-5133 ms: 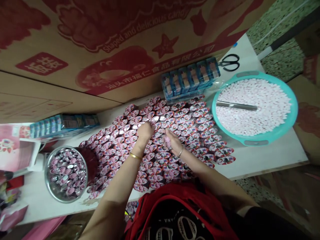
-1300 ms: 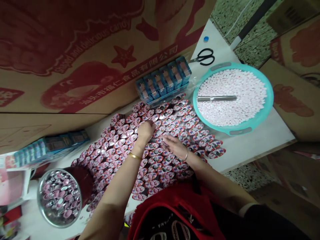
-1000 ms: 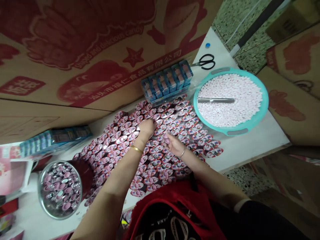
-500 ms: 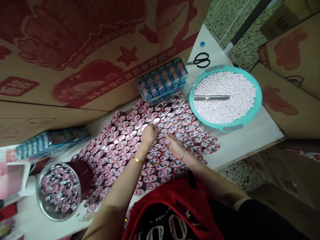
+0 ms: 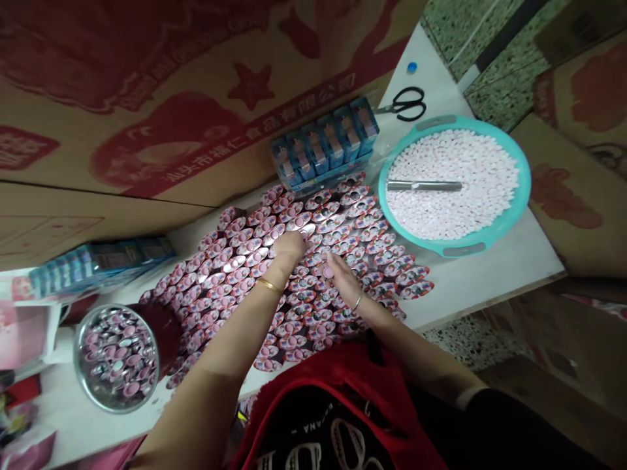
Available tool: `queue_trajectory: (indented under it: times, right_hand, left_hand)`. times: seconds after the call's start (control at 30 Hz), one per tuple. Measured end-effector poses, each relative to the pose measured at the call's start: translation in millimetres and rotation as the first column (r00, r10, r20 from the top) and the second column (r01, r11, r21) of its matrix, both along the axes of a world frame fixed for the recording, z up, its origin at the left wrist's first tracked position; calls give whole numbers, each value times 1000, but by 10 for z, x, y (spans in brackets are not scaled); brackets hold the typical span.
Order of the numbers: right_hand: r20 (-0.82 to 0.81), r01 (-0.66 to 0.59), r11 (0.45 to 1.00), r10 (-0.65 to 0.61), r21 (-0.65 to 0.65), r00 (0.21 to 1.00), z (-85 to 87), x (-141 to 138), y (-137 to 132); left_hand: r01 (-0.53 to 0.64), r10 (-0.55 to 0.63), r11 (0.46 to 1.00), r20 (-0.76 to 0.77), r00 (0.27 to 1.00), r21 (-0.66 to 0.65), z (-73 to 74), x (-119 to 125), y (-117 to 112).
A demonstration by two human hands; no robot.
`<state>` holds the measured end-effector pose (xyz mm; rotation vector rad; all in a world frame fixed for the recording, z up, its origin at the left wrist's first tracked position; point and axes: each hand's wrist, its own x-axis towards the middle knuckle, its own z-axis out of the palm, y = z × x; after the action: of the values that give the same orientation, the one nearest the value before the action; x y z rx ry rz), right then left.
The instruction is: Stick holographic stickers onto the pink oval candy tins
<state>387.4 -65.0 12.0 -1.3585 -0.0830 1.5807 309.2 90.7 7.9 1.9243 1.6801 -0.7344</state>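
Note:
My left hand (image 5: 290, 247) is closed, fingertips pointing down among rows of small oval printed packs (image 5: 251, 247); what it pinches is hidden. Close by, my right hand (image 5: 344, 279) is closed with a small round pink cup (image 5: 328, 271) at its fingertips. Packs on the left side of the rows show pink round pieces in their middles. Several on the right show dark or silvery round centres instead. At the left a steel pot (image 5: 78, 375) holds many similar pink cups with silvery parts.
A turquoise basin (image 5: 523, 186) full of small pale candies stands at right, a metal scoop (image 5: 431, 186) on top. Beyond the packs are blue boxes (image 5: 323, 147), black scissors (image 5: 409, 104) and a blue cap (image 5: 412, 67). A large carton (image 5: 196, 111) borders the far side.
The view has shifted slightly. My left hand has bent lower over the packs, and its fingers are less visible. My right hand stays near it with the pink cup.

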Motion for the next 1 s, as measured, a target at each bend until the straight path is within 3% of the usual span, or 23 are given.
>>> queue_trajectory:
  times: [0.1,0.2,0.3,0.4,0.53,0.63,0.7,0.77,0.83,0.9,1.0]
  right_hand:
    - [55,-2,1000,2,-5,998,16,-30,-8]
    - [139,18,1000,-20,15,990,39,-48,-71]
    - [250,28,998,-43,64,967,74,-104,-136]
    - [309,-28,992,-11,122,951,117,-214,-144]
    - [263,-115,984,76,135,962,124,-294,-119]
    - [365,-164,974,98,153,926,59,-201,-137]
    - [566,-242,961,126,134,815,2,-87,-165]
    - [775,-382,924,221,29,592,-42,25,-187]
    - [880,-538,830,358,-147,311,-68,101,-188]
    - [888,-636,705,455,-313,68,-84,128,-154]
    - [849,-667,583,507,-464,-148,-109,98,-51]
  left_hand:
    - [23,-24,999,7,1000,31,128,-4,-77]
    - [-2,-22,993,202,979,121,242,-117,-383]
    - [-82,68,997,496,865,7,255,-278,-810]
    - [-202,230,972,623,748,-115,205,-367,-1109]
    - [-285,256,956,666,700,-69,167,-348,-1141]
    - [-253,210,967,607,766,-15,182,-293,-995]
    - [-197,135,977,479,867,82,194,-243,-881]
    - [-101,53,985,311,949,141,194,-181,-782]
    - [12,-31,993,160,987,114,177,-117,-701]
    - [109,-111,993,47,993,42,144,-58,-624]
    - [162,-164,983,-24,986,-89,94,22,-494]
